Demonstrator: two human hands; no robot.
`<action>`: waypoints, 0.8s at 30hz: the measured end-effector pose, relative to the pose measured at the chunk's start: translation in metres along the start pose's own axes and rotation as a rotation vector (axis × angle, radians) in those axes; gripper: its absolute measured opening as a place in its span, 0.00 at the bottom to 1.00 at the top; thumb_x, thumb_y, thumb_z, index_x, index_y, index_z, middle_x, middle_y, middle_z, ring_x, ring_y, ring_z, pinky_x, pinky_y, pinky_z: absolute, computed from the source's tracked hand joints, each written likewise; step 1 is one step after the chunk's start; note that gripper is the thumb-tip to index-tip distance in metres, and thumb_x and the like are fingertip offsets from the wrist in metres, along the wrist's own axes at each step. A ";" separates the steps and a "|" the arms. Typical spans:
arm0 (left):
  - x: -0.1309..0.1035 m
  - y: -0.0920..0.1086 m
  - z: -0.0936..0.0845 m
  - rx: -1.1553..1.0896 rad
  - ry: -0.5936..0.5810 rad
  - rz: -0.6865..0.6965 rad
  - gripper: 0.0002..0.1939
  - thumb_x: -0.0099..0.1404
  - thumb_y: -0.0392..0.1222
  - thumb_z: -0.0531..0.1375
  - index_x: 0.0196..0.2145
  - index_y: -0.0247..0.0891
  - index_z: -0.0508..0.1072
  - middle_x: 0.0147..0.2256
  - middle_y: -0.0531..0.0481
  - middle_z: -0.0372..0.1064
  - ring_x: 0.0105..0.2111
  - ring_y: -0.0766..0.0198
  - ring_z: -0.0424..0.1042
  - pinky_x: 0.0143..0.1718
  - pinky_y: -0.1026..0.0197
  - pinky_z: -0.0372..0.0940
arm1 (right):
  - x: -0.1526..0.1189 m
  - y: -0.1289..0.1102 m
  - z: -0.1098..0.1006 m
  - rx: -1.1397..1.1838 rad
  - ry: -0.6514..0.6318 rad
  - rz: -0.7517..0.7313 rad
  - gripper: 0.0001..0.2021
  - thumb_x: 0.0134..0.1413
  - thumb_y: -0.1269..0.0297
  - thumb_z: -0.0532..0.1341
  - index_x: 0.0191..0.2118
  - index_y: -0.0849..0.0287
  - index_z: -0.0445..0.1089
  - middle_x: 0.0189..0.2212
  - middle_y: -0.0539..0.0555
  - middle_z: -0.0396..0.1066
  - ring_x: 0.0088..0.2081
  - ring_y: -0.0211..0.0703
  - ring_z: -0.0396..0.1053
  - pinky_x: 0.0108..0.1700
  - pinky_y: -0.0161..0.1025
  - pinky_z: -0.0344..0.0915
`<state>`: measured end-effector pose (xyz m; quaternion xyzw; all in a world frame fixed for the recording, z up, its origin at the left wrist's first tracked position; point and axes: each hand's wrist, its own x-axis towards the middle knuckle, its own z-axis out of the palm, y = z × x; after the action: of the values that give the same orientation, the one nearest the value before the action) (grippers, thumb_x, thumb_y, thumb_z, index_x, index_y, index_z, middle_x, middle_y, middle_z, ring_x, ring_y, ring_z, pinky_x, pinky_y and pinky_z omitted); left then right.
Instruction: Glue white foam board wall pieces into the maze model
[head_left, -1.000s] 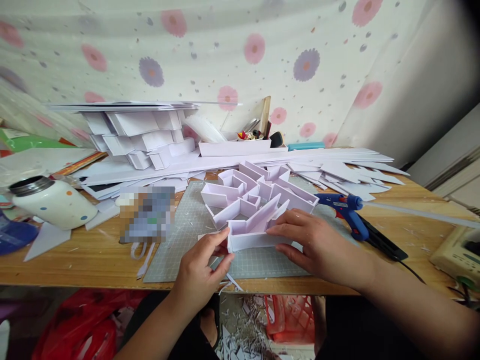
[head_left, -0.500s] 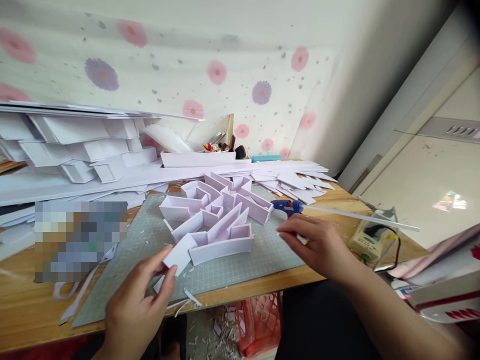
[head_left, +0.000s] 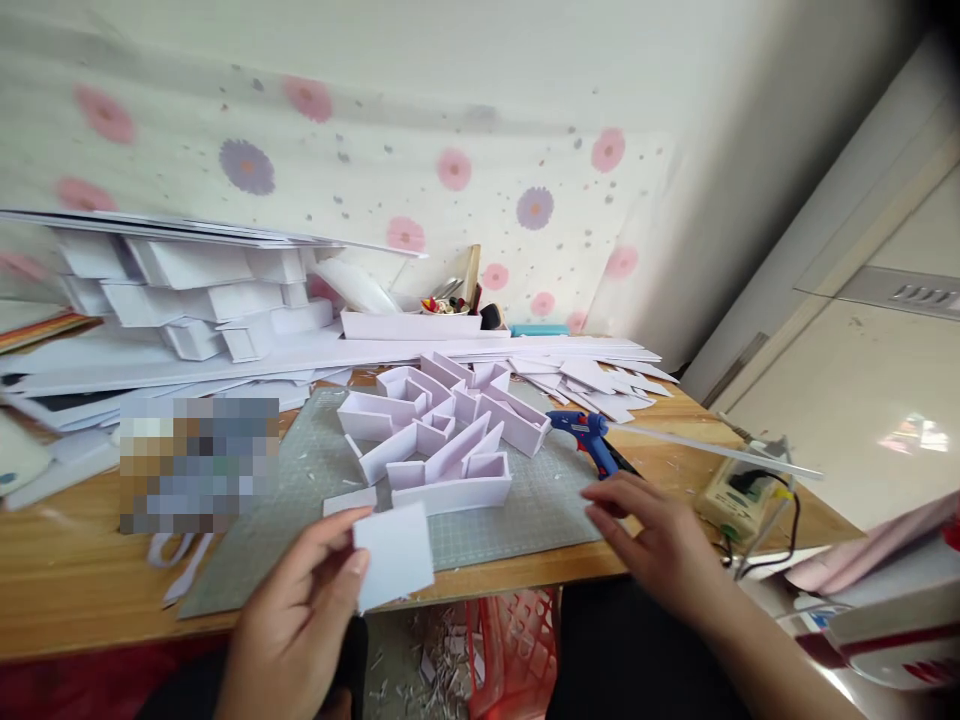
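My left hand (head_left: 311, 590) pinches a square white foam board piece (head_left: 394, 555) between thumb and fingers, above the mat's front edge. Just behind it, another flat white piece (head_left: 349, 501) lies on the green cutting mat (head_left: 544, 520). A white foam board structure (head_left: 450, 492) of many upright walls stands on the mat, ahead of both hands. To its right lies a blue glue gun (head_left: 589, 430) with a long clear glue stick (head_left: 720, 450) sticking out of its back. My right hand (head_left: 656, 530) hovers close to the gun's handle, fingers loosely bent and slightly apart, nothing visible in them.
White strips and offcuts (head_left: 600, 385) lie at the back right; stacked white board parts (head_left: 202, 280) stand at the back left. A white tray (head_left: 409, 325) holds tools. A power strip (head_left: 742, 490) with cables sits right. Below the edge is a red basket (head_left: 517, 650).
My left hand has lifted the square piece off the mat and drawn it nearer. My right hand has moved down and right, uncovering the glue gun's handle. The view has shifted a little.
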<state>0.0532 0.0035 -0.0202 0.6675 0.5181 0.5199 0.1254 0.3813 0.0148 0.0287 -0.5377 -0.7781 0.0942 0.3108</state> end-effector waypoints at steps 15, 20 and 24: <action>-0.025 0.020 0.020 -0.410 -0.336 -0.166 0.23 0.62 0.45 0.61 0.54 0.42 0.64 0.40 0.46 0.74 0.37 0.61 0.75 0.39 0.62 0.70 | 0.033 -0.069 0.064 0.707 -0.520 0.058 0.13 0.58 0.56 0.59 0.30 0.61 0.67 0.24 0.48 0.65 0.27 0.35 0.60 0.29 0.32 0.58; -0.022 0.022 0.024 -0.696 -0.442 -0.500 0.25 0.62 0.60 0.57 0.46 0.37 0.67 0.28 0.50 0.68 0.23 0.66 0.69 0.26 0.64 0.65 | 0.036 -0.074 0.081 0.914 -0.512 0.221 0.19 0.57 0.47 0.59 0.30 0.61 0.65 0.24 0.48 0.63 0.26 0.35 0.60 0.29 0.32 0.60; -0.021 0.013 0.024 -0.738 -0.487 -0.557 0.26 0.61 0.65 0.55 0.37 0.36 0.67 0.24 0.51 0.62 0.22 0.69 0.63 0.23 0.67 0.59 | 0.037 -0.076 0.087 0.880 -0.530 0.199 0.20 0.58 0.46 0.57 0.30 0.61 0.67 0.24 0.50 0.64 0.27 0.36 0.61 0.29 0.32 0.61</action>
<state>0.0817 -0.0103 -0.0332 0.5171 0.4142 0.4447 0.6027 0.2632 0.0333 0.0108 -0.3854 -0.6620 0.5740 0.2894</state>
